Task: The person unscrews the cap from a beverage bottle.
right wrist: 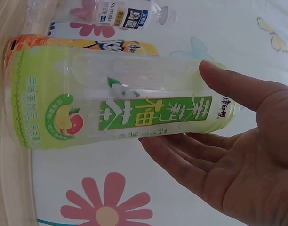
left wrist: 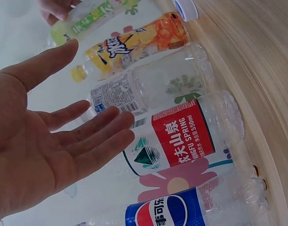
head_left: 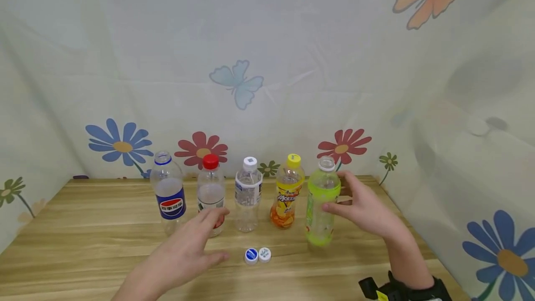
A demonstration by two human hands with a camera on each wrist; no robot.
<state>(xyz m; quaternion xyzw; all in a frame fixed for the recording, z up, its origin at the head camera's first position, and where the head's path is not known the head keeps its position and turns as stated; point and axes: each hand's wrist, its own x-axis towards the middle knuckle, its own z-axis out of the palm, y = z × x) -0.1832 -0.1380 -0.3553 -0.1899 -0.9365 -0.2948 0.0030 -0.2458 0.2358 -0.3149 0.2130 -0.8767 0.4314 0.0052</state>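
Observation:
Five plastic bottles stand in a row on the wooden table (head_left: 83, 245). My right hand (head_left: 363, 208) (right wrist: 228, 155) is cupped around the uncapped green tea bottle (head_left: 319, 212) (right wrist: 111, 113) at the right end. Its thumb lies at the bottle's side and its nearly straight fingers reach behind, without a closed grip. My left hand (head_left: 196, 245) (left wrist: 54, 141) hovers with straight fingers just in front of the red-capped water bottle (head_left: 211, 189) (left wrist: 181, 136), holding nothing. A blue cap (head_left: 251, 255) and a white cap (head_left: 264, 254) lie together on the table in front of the row.
Left of the red-capped one stands an uncapped Pepsi bottle (head_left: 168, 194) (left wrist: 163, 212). A clear white-capped bottle (head_left: 248, 194) and an orange, yellow-capped bottle (head_left: 286, 194) fill the middle. A flower-printed curtain (head_left: 251, 82) hangs right behind and to the sides.

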